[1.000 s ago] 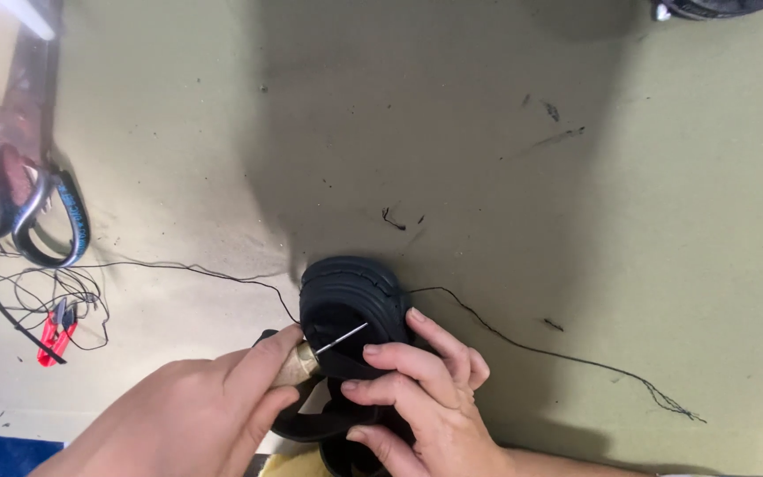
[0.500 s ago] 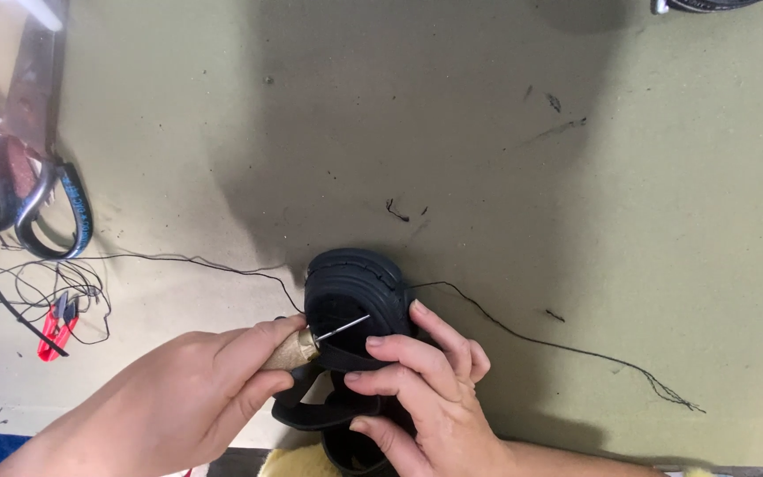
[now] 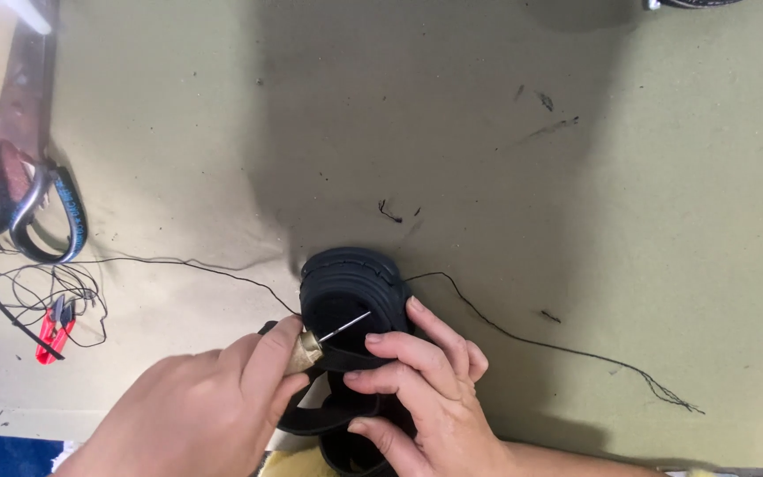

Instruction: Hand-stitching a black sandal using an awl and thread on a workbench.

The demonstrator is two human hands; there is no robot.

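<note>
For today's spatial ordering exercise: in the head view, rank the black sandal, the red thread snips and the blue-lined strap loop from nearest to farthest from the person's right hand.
1. Black sandal: under the right hand.
2. Red thread snips: far left.
3. Blue-lined strap loop: far left, higher up.

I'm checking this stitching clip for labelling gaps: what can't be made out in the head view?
- Black sandal: heel end hidden by both hands and the bottom edge.
- Awl: handle buried in the left hand.
- Needle tip: too small to tell whether it pierces the strap.
- Top-right object: cut off by the edge.
</note>
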